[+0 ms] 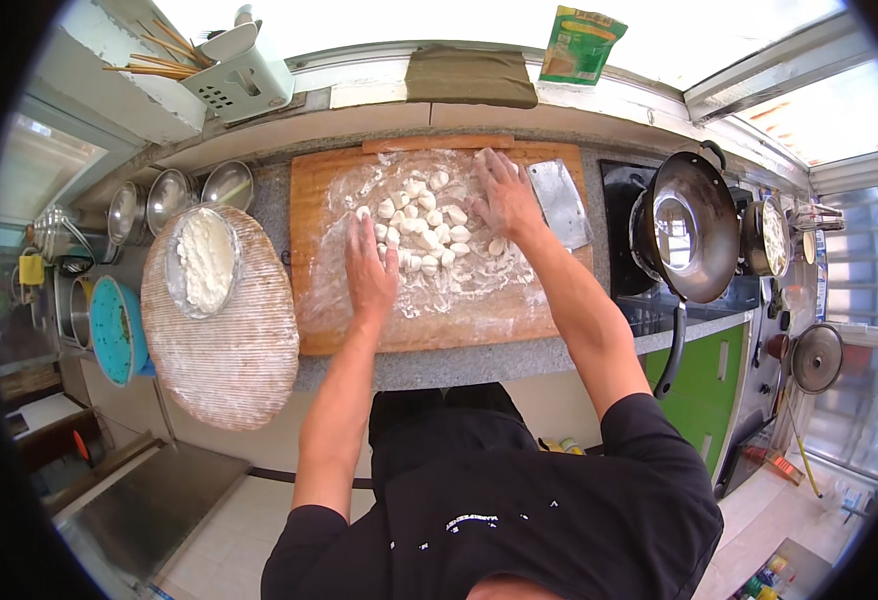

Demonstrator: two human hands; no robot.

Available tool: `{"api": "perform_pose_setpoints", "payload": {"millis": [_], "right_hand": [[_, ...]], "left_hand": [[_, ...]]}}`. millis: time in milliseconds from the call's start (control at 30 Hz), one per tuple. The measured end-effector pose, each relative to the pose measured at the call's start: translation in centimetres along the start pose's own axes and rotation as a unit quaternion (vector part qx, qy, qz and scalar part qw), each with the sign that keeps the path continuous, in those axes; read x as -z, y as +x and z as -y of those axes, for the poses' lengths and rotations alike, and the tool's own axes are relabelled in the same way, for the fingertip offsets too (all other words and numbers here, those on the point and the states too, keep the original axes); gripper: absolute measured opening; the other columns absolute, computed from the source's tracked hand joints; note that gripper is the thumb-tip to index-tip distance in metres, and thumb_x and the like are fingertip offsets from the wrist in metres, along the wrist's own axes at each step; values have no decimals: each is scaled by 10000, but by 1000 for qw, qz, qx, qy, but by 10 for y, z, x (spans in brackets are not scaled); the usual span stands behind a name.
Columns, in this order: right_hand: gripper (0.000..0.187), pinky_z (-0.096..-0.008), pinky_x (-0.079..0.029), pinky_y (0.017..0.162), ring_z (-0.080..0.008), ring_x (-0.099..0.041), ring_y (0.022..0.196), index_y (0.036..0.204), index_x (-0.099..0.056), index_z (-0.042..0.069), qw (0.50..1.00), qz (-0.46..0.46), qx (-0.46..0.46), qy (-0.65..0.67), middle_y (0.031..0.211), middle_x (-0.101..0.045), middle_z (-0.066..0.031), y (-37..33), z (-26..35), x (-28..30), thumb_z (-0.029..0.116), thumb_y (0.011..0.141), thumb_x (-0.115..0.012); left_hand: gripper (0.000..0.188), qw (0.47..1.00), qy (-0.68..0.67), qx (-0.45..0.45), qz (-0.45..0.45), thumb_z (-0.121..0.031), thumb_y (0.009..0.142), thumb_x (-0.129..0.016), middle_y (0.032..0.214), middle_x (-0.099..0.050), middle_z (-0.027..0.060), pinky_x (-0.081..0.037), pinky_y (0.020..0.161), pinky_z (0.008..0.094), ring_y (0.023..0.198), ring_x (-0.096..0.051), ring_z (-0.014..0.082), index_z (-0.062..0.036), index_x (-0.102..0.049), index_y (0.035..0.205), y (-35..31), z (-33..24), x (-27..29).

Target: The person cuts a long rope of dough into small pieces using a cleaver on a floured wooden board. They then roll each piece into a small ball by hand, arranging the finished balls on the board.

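Many small white dough pieces (427, 222) lie clustered on a floured wooden board (344, 338). At the left side of the cluster is my left hand (369, 272), its fingers stretched out and pointing away from me, with dough pieces right at the fingertips. My right hand (507, 200) rests to the right of the cluster, fingers spread over the floury surface. Flour dusts both hands. A cleaver (561, 208) with a wide blade lies at the board's right side, next to my right hand. Whether a dough piece sits under either palm is hidden.
Left of the board, a round woven tray (221, 352) bears a bowl of flour (204, 262). Several metal bowls (172, 195) and a teal basin (114, 330) stand beyond it. A wok (694, 230) sits on the stove at right, its handle jutting toward me. A green packet (581, 48) stands on the sill.
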State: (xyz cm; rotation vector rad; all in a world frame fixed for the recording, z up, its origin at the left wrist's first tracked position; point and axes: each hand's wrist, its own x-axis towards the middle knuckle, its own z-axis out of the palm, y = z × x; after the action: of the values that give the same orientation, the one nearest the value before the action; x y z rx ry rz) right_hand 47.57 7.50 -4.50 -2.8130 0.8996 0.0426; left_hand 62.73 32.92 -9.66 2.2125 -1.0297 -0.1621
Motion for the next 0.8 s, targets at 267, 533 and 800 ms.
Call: {"api": "perform_pose_setpoints", "payload": {"millis": [267,533,800], "right_hand": [[843,-582,-48,1348,-248,-171,1662,1717,-255,197,982,129,136,12,1797,-214,-69,-63,58,-29,736,1070,-289],[764,-635,-127,1319,-341,-173,1661,1682,-367,164,995,-3,-28,92,1785,-233,-147,-86,18,-39,591,1066,-510],[872,-631,-94,1326,-325,-148,1662,1721,-231,153,993,74,32,87,1804,-136,-148,-35,84,-27,683,1059,-436]], "left_hand": [[722,962,190,-15,194,-523,1117,-439,1764,-270,187,-104,1355,542,1636,-214,396,-77,-346,1677,62,-51,-15],[597,921,191,-187,283,-408,1103,-496,1759,-328,68,-155,1355,531,1636,-261,290,-173,-437,1650,10,-47,12],[685,965,229,-21,128,-401,1088,-533,1770,-254,171,-141,1356,529,1632,-230,392,-140,-337,1690,2,-6,12]]}}
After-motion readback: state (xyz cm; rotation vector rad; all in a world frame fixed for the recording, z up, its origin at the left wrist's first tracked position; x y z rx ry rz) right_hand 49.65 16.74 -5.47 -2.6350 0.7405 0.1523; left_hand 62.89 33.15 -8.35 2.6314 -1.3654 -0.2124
